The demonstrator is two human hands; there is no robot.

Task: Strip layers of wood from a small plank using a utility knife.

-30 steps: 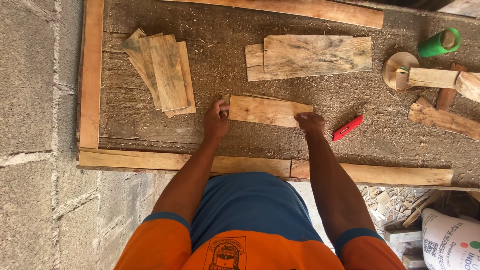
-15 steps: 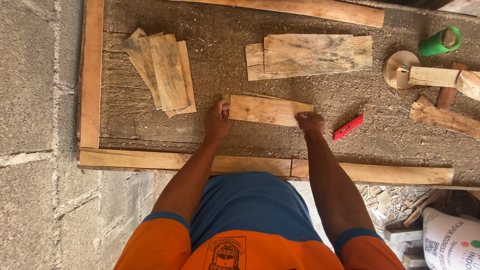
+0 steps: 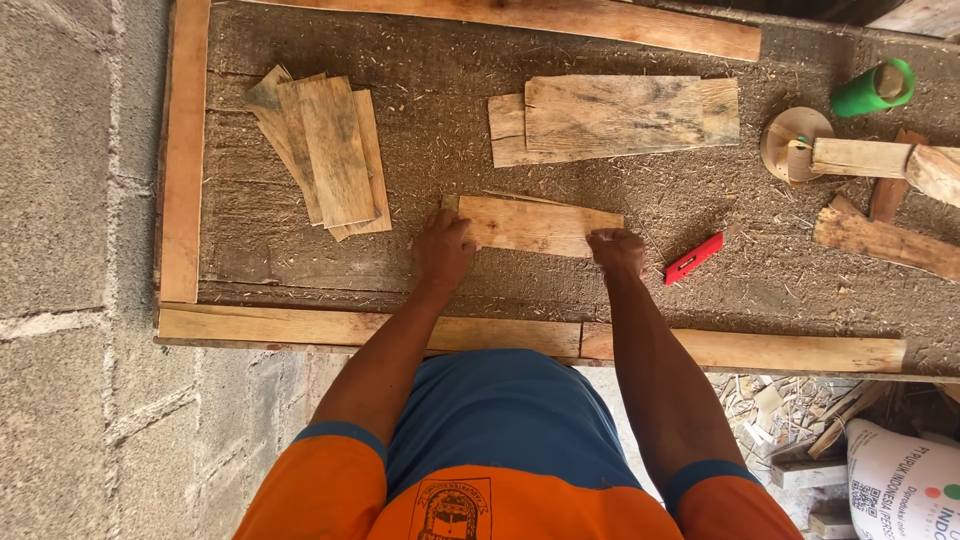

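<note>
"While the left hand (image 3: 443, 250) presses one end, where's the small board (image 3: 535, 224)?"

"Mid-counter (image 3: 450, 160), toward its near edge; the right hand (image 3: 617, 250) grips the other end, both grips clenched on it."

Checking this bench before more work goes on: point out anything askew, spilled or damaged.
Sawdust and chips cover the workbench. The stack of thin boards at the left is fanned out unevenly, not squared. Offcuts lie at angles on the right. The left hand and right hand hold a small plank at its ends; it looks intact.
</note>
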